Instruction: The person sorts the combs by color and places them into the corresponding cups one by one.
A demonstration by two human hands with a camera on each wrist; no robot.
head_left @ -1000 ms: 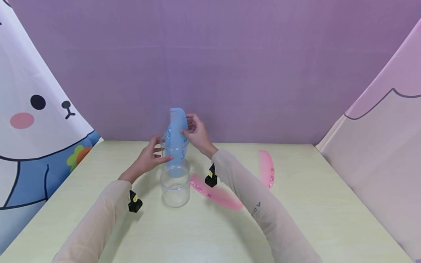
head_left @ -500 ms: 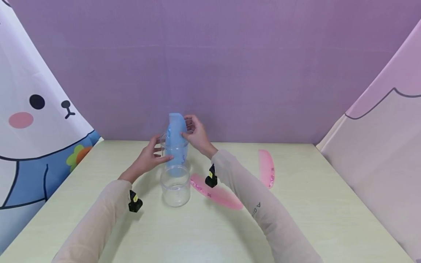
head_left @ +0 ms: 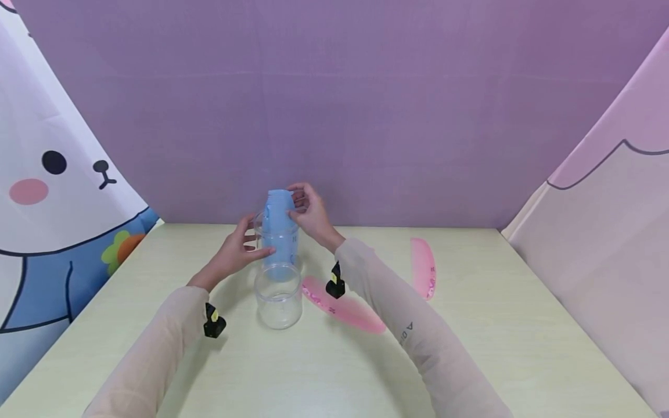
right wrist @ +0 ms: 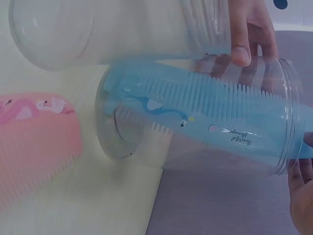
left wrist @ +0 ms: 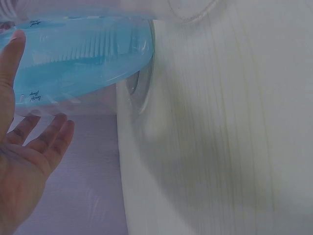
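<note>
Head view: the left hand [head_left: 232, 252] curls around a clear far jar [head_left: 258, 230] with blue combs [head_left: 279, 215] inside, tops poking out. The right hand [head_left: 313, 220] pinches blue comb near the top. A clear near jar [head_left: 279, 307] stands in front. Pink combs [head_left: 424, 268] lie to the right. A pink bit behind the right sleeve [head_left: 397, 307] is hard to make out.

Left wrist view: the jar's top is cut off; tiny black writing is blurry.

Right wrist view: the right hand is cut off. Upside-down words say "Beautiful flamingo".

Blue comb [right wrist: 205, 122] reads "Beautiful flamingo".
</note>
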